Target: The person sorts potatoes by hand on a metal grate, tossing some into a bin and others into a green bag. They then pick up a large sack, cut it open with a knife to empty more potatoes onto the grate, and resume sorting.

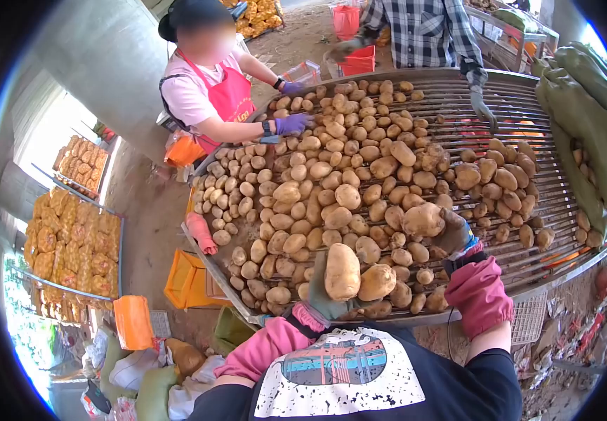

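Many potatoes (347, 196) lie over a slatted metal table (451, 105). Near the front edge, my left hand (323, 295), in a grey-green glove, is closed round a large pale potato (342, 272); a second potato (378, 282) rests right beside it, against the glove. Farther right, my right hand (453, 233), in a dark glove with a blue cuff, grips a big brownish potato (423, 219) from its right side, above the pile. Pink sleeves cover both my forearms.
Across the table at the left, a person in purple gloves (293, 124) touches potatoes; another in a checked shirt (419, 35) reaches over the slats. Green sacks (584, 105) lie on the right end. A pink cloth (201, 233) hangs at the left edge, near an orange crate (189, 281).
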